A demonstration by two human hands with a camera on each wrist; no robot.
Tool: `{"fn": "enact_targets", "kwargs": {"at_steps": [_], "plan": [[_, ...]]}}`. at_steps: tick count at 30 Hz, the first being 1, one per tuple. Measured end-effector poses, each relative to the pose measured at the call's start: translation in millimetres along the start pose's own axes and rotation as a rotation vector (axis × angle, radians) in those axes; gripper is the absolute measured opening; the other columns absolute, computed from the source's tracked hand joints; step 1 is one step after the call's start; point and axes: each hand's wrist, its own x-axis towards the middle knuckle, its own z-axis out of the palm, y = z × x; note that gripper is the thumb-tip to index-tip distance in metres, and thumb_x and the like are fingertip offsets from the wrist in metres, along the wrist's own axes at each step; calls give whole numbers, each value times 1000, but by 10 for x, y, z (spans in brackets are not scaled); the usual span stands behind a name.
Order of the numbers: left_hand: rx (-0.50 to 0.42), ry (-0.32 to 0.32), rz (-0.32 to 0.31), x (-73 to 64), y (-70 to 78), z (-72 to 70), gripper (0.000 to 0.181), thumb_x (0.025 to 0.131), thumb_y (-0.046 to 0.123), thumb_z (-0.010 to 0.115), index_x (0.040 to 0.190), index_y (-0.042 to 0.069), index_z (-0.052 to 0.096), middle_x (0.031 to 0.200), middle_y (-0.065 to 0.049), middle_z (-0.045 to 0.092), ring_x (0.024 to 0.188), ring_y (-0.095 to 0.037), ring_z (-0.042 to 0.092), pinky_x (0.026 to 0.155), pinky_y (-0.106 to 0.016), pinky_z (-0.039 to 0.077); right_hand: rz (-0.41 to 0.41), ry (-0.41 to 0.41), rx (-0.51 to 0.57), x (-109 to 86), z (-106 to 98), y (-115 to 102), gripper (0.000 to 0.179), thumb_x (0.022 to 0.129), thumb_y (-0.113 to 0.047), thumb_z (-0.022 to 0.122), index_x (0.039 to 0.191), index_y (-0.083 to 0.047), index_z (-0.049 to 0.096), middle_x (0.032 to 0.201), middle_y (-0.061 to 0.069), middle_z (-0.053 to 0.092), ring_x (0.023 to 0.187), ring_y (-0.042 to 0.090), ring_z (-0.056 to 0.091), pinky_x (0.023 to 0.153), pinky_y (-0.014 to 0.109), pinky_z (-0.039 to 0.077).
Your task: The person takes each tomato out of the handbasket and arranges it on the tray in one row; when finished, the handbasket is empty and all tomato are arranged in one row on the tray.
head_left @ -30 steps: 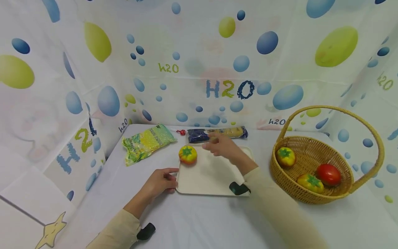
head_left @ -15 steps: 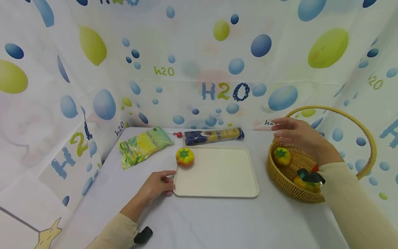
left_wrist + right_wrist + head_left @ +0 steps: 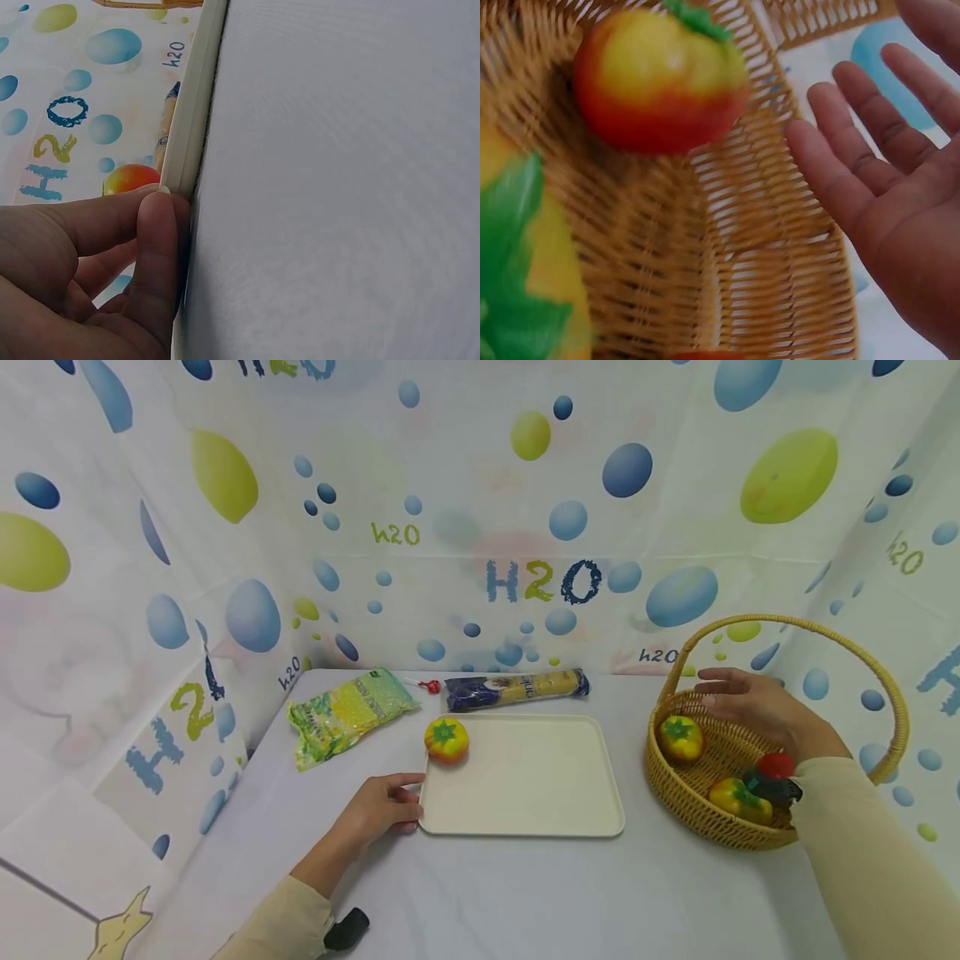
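Note:
The left hand (image 3: 381, 806) holds the left edge of a cream rectangular tray (image 3: 532, 777), its thumb and index finger at the rim in the left wrist view. A yellow-and-red persimmon-like fruit (image 3: 446, 741) with a green leafy top sits on the tray's far left corner. Above the far side of a wicker basket (image 3: 667, 785) is the right hand (image 3: 765, 710), fingers spread and nothing in them. Inside the basket lie two similar yellow-and-red fruits, one at the left (image 3: 681, 739) and one nearer (image 3: 738, 802). A red fruit (image 3: 776, 766) is partly hidden by the right wrist.
A green-yellow plastic bag (image 3: 352, 714) lies at the back left of the white-covered table (image 3: 510, 893). Beside it are a small red-wrapped lollipop (image 3: 431, 687) and a long blue-and-yellow packet (image 3: 517, 687) behind the tray. The basket's tall handle (image 3: 810, 625) arches over it.
The right hand has moved from above the tray rightward to the basket, then slightly further right and lower. The left hand has stayed at the tray's edge. The view has shifted slightly.

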Motion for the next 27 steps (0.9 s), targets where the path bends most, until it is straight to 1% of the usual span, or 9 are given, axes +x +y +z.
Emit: {"fn": "enact_targets", "kwargs": {"at_steps": [2, 5, 7, 8, 13, 18, 22, 25, 27], "plan": [[-2, 0, 2, 4, -1, 4, 54, 85, -3, 77, 137, 7, 64, 96, -11, 62, 75, -18, 63, 69, -32, 62, 14, -37, -66, 11, -15, 70, 71, 102, -33, 64, 160, -16, 28, 161, 16, 34, 133, 20, 51, 110, 37, 48], [-4, -1, 4, 7, -4, 11, 54, 85, -3, 77, 137, 7, 64, 96, -11, 62, 74, -18, 63, 69, -32, 62, 21, -84, -83, 23, -18, 150, 73, 101, -31, 65, 160, -14, 27, 163, 18, 32, 142, 33, 42, 116, 51, 40], [-4, 0, 3, 5, -7, 13, 55, 85, -3, 78, 137, 7, 64, 95, -11, 62, 74, -19, 63, 69, -33, 62, 22, -109, -89, 27, -14, 187, 72, 100, -30, 66, 160, -13, 29, 162, 19, 32, 143, 39, 38, 117, 58, 35], [-6, 0, 3, 4, -9, 12, 55, 85, -3, 78, 137, 7, 64, 95, -11, 62, 74, -19, 63, 69, -33, 62, 21, -123, -82, 32, -10, 199, 73, 99, -29, 66, 160, -12, 29, 162, 20, 32, 143, 41, 38, 117, 59, 35], [-12, -2, 4, 3, 2, 3, 55, 85, -4, 78, 137, 6, 64, 95, -11, 61, 73, -19, 64, 69, -33, 62, 54, -161, -109, 28, 23, 228, 77, 96, -30, 70, 160, -14, 30, 162, 19, 34, 139, 37, 46, 115, 57, 39], [-14, -4, 6, 8, 3, 2, 55, 85, -4, 77, 137, 6, 64, 95, -11, 62, 73, -18, 64, 69, -33, 62, 95, -155, -187, 32, 58, 269, 77, 92, -36, 75, 157, -18, 39, 160, 15, 39, 134, 34, 47, 113, 57, 40], [-16, -1, 5, 2, 2, 5, 55, 85, -5, 77, 137, 6, 64, 95, -11, 61, 73, -18, 64, 69, -32, 62, 95, -185, -189, 82, 105, 286, 77, 90, -32, 77, 156, -14, 41, 159, 21, 36, 129, 33, 49, 109, 50, 47], [-14, 0, 2, -3, 3, 5, 55, 85, -5, 77, 137, 6, 64, 95, -11, 61, 73, -18, 64, 69, -32, 62, 106, -200, -156, 109, 134, 293, 79, 90, -29, 78, 156, -10, 38, 159, 27, 32, 127, 32, 51, 106, 47, 51], [-12, 1, 0, -7, 5, 4, 55, 85, -4, 77, 137, 6, 64, 95, -11, 61, 73, -18, 63, 69, -32, 62, 123, -193, -137, 115, 148, 293, 80, 90, -28, 79, 157, -10, 38, 159, 28, 32, 126, 31, 52, 104, 45, 52]]}}
